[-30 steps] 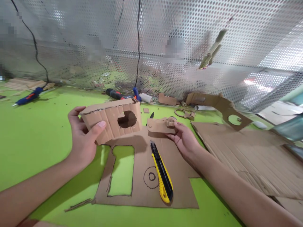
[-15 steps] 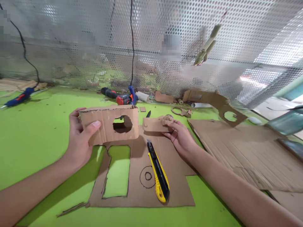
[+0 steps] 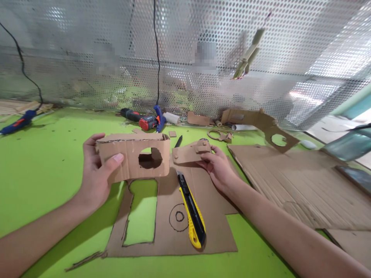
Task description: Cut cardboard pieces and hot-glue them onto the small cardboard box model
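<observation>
- Two bare hands work over a green bench (image 3: pixel 52 166) in our head camera's view, each holding a piece of brown cardboard.
- Our left hand (image 3: pixel 97 173) grips the left end of a cardboard box (image 3: pixel 132 170), thumb flat on the near face, other fingers partly hidden behind; a rough-edged hole opens toward the face's right end.
- Our right hand (image 3: pixel 218 168) pinches a flat cardboard piece (image 3: pixel 187 152) by its right end, thumb in front. We see small round studs on its face, and its left end is just beside the box, a narrow gap between them.
- Below both, we see a cut cardboard sheet (image 3: pixel 214 229) lying on the bench, with a rectangular opening at left and two circles drawn one inside the other.
- A yellow-and-black utility knife (image 3: pixel 191 210) rests on that sheet, blade end pointing away from us.
- Farther back, we spot a dark pen-like object (image 3: pixel 179 141), partly hidden, and a blue glue gun (image 3: pixel 159 117) beside a red-and-black power tool (image 3: pixel 147 122), near a perforated metal screen (image 3: pixel 185 77).
- At right, a large cardboard sheet (image 3: pixel 290 181) lies near our right forearm.
</observation>
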A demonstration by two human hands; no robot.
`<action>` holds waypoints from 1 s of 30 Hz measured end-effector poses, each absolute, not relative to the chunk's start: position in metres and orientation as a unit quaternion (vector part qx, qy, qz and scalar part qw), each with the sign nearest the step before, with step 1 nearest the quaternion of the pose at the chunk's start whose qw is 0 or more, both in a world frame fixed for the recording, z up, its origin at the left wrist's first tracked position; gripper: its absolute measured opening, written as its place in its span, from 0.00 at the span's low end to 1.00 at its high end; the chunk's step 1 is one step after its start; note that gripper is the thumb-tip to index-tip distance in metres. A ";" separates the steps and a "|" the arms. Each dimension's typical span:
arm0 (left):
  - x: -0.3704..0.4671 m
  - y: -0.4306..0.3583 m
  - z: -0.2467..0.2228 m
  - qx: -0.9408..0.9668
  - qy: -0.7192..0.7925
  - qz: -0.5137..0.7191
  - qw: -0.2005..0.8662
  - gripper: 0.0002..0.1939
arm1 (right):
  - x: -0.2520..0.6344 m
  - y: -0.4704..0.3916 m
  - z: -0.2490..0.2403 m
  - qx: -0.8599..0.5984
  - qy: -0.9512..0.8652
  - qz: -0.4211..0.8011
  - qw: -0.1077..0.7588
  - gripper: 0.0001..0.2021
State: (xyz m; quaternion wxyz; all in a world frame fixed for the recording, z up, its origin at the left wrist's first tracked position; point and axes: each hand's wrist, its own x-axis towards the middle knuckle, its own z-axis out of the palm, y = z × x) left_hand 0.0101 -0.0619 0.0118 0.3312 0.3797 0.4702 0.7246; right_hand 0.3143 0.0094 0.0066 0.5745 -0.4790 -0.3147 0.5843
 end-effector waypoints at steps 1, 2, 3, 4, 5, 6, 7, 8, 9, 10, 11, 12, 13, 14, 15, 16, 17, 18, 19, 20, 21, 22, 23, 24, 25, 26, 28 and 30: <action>0.010 -0.062 0.012 0.378 0.470 0.726 0.331 0.43 | 0.314 0.009 0.007 -0.480 -0.315 0.584 0.574 0.18; 0.010 -0.062 0.012 0.377 0.469 0.727 0.330 0.42 | 0.314 0.009 0.007 -0.482 -0.315 0.584 0.572 0.18; 0.010 -0.062 0.012 0.378 0.468 0.728 0.329 0.42 | 0.314 0.009 0.007 -0.483 -0.316 0.584 0.571 0.19; 0.010 -0.061 0.012 0.378 0.467 0.729 0.327 0.42 | 0.314 0.009 0.007 -0.485 -0.316 0.583 0.570 0.20; 0.010 -0.061 0.012 0.378 0.466 0.731 0.326 0.42 | 0.314 0.009 0.007 -0.487 -0.317 0.582 0.569 0.21; 0.010 -0.061 0.012 0.376 0.466 0.732 0.326 0.42 | 0.314 0.009 0.006 -0.489 -0.319 0.580 0.568 0.24; 0.010 -0.061 0.012 0.374 0.467 0.731 0.327 0.42 | 0.314 0.008 0.006 -0.489 -0.321 0.579 0.568 0.26; 0.010 -0.061 0.013 0.372 0.469 0.730 0.330 0.42 | 0.314 0.008 0.005 -0.488 -0.323 0.577 0.569 0.29; 0.010 -0.062 0.013 0.371 0.470 0.728 0.333 0.42 | 0.314 0.008 0.005 -0.487 -0.325 0.576 0.570 0.32; 0.011 -0.062 0.014 0.371 0.470 0.727 0.337 0.42 | 0.315 0.007 0.004 -0.485 -0.329 0.575 0.571 0.35; 0.011 -0.062 0.014 0.373 0.470 0.724 0.340 0.42 | 0.315 0.007 0.004 -0.482 -0.335 0.575 0.570 0.36; 0.011 -0.063 0.014 0.376 0.470 0.723 0.341 0.42 | 0.315 0.007 0.003 -0.479 -0.345 0.574 0.568 0.38; 0.011 -0.064 0.014 0.378 0.469 0.722 0.341 0.42 | 0.315 0.007 0.003 -0.475 -0.357 0.573 0.564 0.38; 0.011 -0.064 0.014 0.381 0.468 0.721 0.341 0.42 | 0.315 0.007 0.002 -0.471 -0.370 0.573 0.560 0.37; 0.011 -0.064 0.014 0.383 0.467 0.720 0.341 0.41 | 0.315 0.007 0.001 -0.467 -0.381 0.573 0.555 0.36; 0.011 -0.064 0.013 0.385 0.467 0.719 0.341 0.41 | 0.315 0.007 0.001 -0.465 -0.391 0.571 0.552 0.35; 0.010 -0.064 0.013 0.388 0.468 0.717 0.341 0.41 | 0.315 0.008 0.000 -0.464 -0.399 0.569 0.550 0.35; 0.010 -0.064 0.012 0.390 0.468 0.716 0.340 0.41 | 0.315 0.008 -0.001 -0.466 -0.404 0.565 0.549 0.34; 0.010 -0.064 0.011 0.394 0.468 0.715 0.338 0.41 | 0.315 0.008 -0.002 -0.468 -0.409 0.559 0.548 0.34; 0.009 -0.063 0.011 0.397 0.468 0.714 0.337 0.40 | 0.316 0.008 -0.003 -0.471 -0.416 0.552 0.548 0.34; 0.009 -0.063 0.010 0.400 0.467 0.714 0.336 0.40 | 0.316 0.008 -0.004 -0.473 -0.422 0.546 0.547 0.34; 0.009 -0.063 0.010 0.402 0.466 0.713 0.336 0.40 | 0.317 0.008 -0.006 -0.475 -0.428 0.541 0.547 0.33; 0.009 -0.063 0.010 0.403 0.465 0.713 0.336 0.40 | 0.317 0.008 -0.007 -0.476 -0.435 0.534 0.546 0.33; 0.009 -0.063 0.010 0.403 0.464 0.713 0.337 0.40 | 0.317 0.008 -0.008 -0.476 -0.443 0.528 0.546 0.32; 0.009 -0.064 0.010 0.403 0.464 0.713 0.337 0.40 | 0.318 0.008 -0.009 -0.477 -0.451 0.521 0.545 0.32; 0.009 -0.064 0.011 0.402 0.464 0.714 0.336 0.40 | 0.318 0.009 -0.009 -0.476 -0.459 0.515 0.545 0.32; 0.009 -0.065 0.011 0.401 0.468 0.714 0.333 0.41 | 0.319 0.009 -0.011 -0.476 -0.474 0.504 0.542 0.31; 0.009 -0.066 0.011 0.402 0.471 0.713 0.328 0.41 | 0.319 0.010 -0.012 -0.477 -0.484 0.496 0.540 0.31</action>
